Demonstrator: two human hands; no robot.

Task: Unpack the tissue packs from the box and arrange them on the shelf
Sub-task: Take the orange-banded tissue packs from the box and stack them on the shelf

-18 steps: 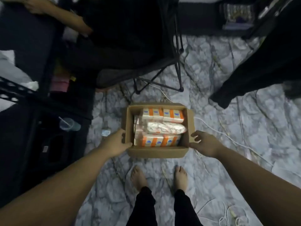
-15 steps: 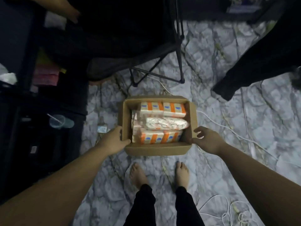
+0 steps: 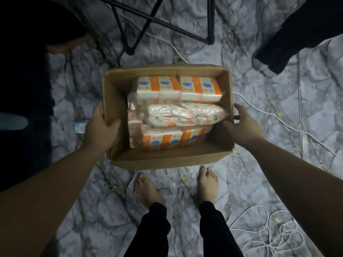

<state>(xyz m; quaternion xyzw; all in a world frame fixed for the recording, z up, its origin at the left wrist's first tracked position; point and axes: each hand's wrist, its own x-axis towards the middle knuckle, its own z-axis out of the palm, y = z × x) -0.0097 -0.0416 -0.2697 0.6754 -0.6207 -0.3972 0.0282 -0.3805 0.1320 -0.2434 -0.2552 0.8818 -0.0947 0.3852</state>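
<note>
An open brown cardboard box [image 3: 167,161] is held above the floor in front of my feet. My left hand [image 3: 101,129] grips its left wall, thumb hooked inside. My right hand [image 3: 243,125] clasps the right wall from outside. Inside lie white tissue packs with orange bands: one row [image 3: 178,88] at the far side, one row [image 3: 172,140] at the near side, and a clear-wrapped pack [image 3: 183,115] lying across the middle on top. The shelf is not visible.
The floor is a marbled grey sheet. Black folding chair legs [image 3: 130,34] stand beyond the box. White cables run at the right [image 3: 278,119] and coil at lower right [image 3: 269,234]. Dark furniture fills the left edge; dark cloth [image 3: 289,34] hangs at upper right.
Both hands have closed on the box sides and the box now appears larger and closer to the camera, raised off the floor. The view has tilted further down.
</note>
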